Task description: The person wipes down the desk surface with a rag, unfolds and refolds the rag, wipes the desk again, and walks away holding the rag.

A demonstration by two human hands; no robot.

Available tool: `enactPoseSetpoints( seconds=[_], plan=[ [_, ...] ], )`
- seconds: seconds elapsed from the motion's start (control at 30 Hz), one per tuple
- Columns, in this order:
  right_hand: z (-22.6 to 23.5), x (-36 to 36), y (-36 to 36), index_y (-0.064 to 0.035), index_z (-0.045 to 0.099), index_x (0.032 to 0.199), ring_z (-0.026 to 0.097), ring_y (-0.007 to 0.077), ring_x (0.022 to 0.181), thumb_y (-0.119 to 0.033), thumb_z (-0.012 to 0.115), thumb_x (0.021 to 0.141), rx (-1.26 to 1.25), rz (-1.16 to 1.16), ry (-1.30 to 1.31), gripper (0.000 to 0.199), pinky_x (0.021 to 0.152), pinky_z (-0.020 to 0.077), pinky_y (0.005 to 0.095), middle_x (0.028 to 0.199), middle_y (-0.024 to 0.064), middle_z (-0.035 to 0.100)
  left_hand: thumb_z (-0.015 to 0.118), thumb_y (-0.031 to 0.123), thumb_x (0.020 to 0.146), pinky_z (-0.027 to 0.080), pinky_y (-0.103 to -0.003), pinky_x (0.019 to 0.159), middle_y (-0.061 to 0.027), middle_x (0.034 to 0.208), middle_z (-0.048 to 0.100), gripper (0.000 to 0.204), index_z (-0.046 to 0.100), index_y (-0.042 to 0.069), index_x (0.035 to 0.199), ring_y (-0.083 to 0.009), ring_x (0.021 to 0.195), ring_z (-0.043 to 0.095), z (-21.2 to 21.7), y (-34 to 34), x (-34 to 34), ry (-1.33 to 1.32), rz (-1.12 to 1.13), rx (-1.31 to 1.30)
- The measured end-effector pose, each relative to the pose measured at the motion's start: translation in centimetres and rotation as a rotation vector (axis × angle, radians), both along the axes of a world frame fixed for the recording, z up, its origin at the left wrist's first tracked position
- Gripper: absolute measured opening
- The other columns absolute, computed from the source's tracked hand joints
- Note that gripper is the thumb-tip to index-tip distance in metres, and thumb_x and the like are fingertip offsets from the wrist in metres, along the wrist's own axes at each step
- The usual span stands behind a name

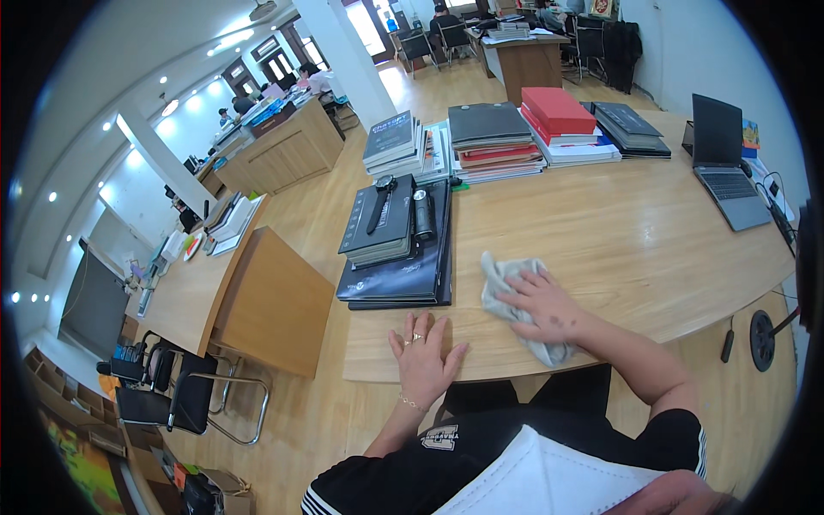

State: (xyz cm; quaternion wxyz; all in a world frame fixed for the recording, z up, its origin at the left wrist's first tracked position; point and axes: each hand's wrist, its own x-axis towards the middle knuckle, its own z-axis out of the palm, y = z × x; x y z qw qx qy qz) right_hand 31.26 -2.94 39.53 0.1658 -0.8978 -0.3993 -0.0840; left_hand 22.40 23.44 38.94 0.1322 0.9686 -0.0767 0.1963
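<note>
Quietly, we rest our left hand [425, 360] palm down at the near edge of the table [618, 249], fingers spread and clasping nothing. Beside it, our right hand [549, 307] lies flat over a crumpled grey cloth [494, 296], fingers extended rather than clenched; the cloth is on the tabletop, near that same edge. Just beyond our left hand we have stacked dark books [399, 285] bearing a watch [378, 206] and a dark cylinder [422, 215]. Farther off, we see an open laptop [717, 129] at right and a red box [560, 112] atop papers.
</note>
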Motion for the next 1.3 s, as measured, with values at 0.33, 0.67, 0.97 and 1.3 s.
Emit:
enactPoseSetpoints(
  seconds=[0.33,0.67,0.97,1.3],
  plan=[
    [1.1,-6.5,-19.6,-0.0134,0.059,0.126,0.031,0.0407,0.137,-0.024,0.059,0.070,0.039,-0.597,0.152,0.056,0.115,0.0211,0.0499,0.143,0.0133,0.045,0.062,0.047,0.085,0.012,-0.062,0.108,-0.0157,0.139,0.044,0.056,0.055,0.010,0.127,-0.0396,0.135,0.033,0.7,-1.5,-0.6,0.047,-0.093,-0.044],
    [-2.9,0.4,-39.2,-0.0124,0.046,0.140,0.044,0.0369,0.128,-0.037,0.056,0.082,-0.009,-1.358,-0.056,0.063,0.110,0.0311,0.0445,0.136,0.0175,0.051,0.063,0.048,0.084,0.014,-0.062,0.108,-0.0148,0.138,0.045,0.058,0.055,0.010,0.128,-0.0400,0.134,0.033,0.9,-2.2,0.3,0.075,-0.125,-0.007],
    [-2.0,10.2,-20.9,-0.0119,0.051,0.135,0.048,0.0329,0.123,-0.040,0.058,0.082,-0.010,-0.924,0.034,0.060,0.105,0.0361,0.0418,0.134,0.0135,0.054,0.063,0.048,0.084,0.016,-0.061,0.108,-0.0137,0.136,0.047,0.057,0.056,0.011,0.127,-0.0398,0.133,0.035,0.9,-2.6,0.2,0.056,-0.105,-0.005],
    [0.5,2.7,0.6,-0.0172,0.046,0.140,0.034,0.0392,0.135,-0.041,0.059,0.082,-0.034,-0.271,0.088,0.063,0.111,0.0235,0.0533,0.145,0.0134,0.043,0.062,0.047,0.085,0.016,-0.061,0.107,-0.0132,0.135,0.048,0.054,0.057,0.012,0.125,-0.0386,0.131,0.037,0.1,-2.2,0.0,-0.005,-0.110,0.001]
  ],
)
